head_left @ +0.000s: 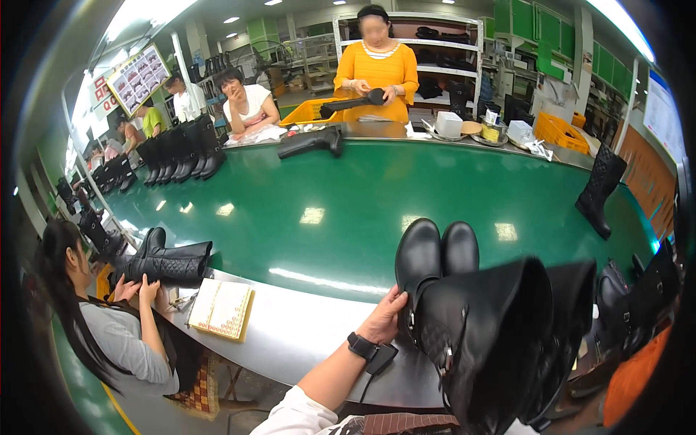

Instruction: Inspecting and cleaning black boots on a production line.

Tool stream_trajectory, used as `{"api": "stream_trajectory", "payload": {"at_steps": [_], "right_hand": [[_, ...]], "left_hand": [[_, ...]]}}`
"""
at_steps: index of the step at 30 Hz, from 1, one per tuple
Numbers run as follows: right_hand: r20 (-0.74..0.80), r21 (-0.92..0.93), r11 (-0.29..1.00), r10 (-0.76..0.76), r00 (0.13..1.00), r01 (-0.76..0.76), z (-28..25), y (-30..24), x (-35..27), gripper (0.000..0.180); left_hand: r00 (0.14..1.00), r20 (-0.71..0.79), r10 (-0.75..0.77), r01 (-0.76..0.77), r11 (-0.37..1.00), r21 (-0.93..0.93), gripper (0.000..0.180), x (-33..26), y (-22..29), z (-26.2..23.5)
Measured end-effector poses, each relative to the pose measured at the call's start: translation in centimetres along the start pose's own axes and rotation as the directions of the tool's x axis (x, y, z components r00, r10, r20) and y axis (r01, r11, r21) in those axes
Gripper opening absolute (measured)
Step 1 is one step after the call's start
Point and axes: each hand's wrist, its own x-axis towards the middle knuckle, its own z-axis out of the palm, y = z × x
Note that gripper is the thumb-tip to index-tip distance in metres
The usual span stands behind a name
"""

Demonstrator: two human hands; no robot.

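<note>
A pair of tall black boots fills the lower right, held up over the metal ledge with the toes pointing away from me. The nearer boot [475, 326] has a quilted patch and small buckles at the ankle; the other boot [460, 250] is partly hidden behind it. Closed on the left side of the nearer boot's ankle is my left hand [384, 317], with a black band and a small black box at its wrist. The boot shafts lean toward me, their wide tops at the right. My right hand does not show.
A green conveyor belt [326, 210] runs beyond the metal ledge [312, 304]. On the ledge lies an open notebook [221, 308]. A co-worker at left handles black boots [170, 261]. One boot [602, 190] stands on the belt at right; another [312, 143] lies across it.
</note>
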Motion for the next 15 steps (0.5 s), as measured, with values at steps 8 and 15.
{"api": "stream_trajectory", "payload": {"at_steps": [8,15], "right_hand": [[0.009,0.119,0.992,0.039,0.999,-0.039,-3.2,-1.2,-4.9,0.045],[0.079,0.254,0.964,0.057,0.995,-0.075,-6.0,-1.3,-8.1,0.045]], "left_hand": [[0.987,0.161,-0.012,0.0,0.998,0.069,0.084,-0.6,2.0,-0.1],[0.996,0.093,0.01,-0.028,0.981,0.191,0.066,0.0,2.1,1.2]]}}
